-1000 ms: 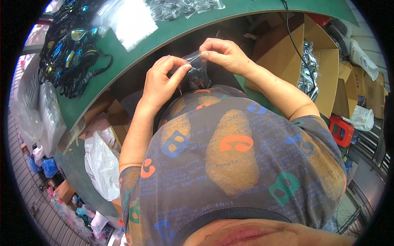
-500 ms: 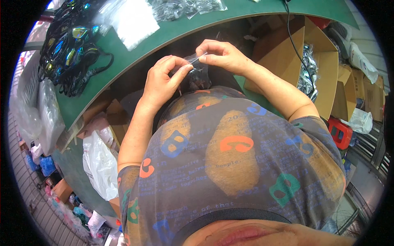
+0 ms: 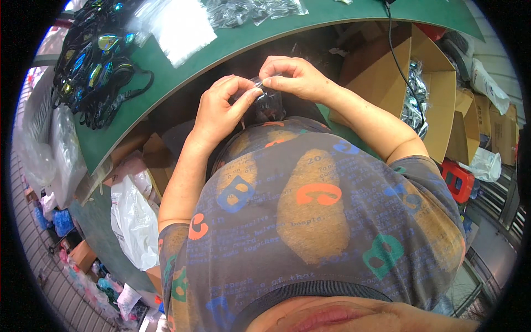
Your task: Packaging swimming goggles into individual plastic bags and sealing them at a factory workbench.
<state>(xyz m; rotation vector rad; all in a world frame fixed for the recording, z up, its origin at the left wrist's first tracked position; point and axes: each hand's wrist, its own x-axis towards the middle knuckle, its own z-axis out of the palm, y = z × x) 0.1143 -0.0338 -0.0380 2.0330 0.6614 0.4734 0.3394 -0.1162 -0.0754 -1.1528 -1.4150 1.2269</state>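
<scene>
Green worktop is curving across the top of the head view, carrying a pile of dark goggles with shiny lenses at the left, a white pack beside them and clear packets farther along. On the right, an open cardboard box is holding silvery packets, and a black cable is hanging in front of it.

Between worktop and shirt, a small clear bag is hanging over the lap, upper edge toward the fingers. The left hand is pinching that edge between thumb and forefinger; the right hand is closing a similar grip on it just beside. Whether the darkness within is contents or the lap showing through, I cannot tell.

Compared with the earlier frames, the right hand is now sitting farther left, almost meeting the left fingertips, while the left hand is staying nearly in place. Less of the bag's edge is showing between them, so the handling is apparently concentrating on one short stretch of the mouth. Nearby goods are lying as they were.
</scene>
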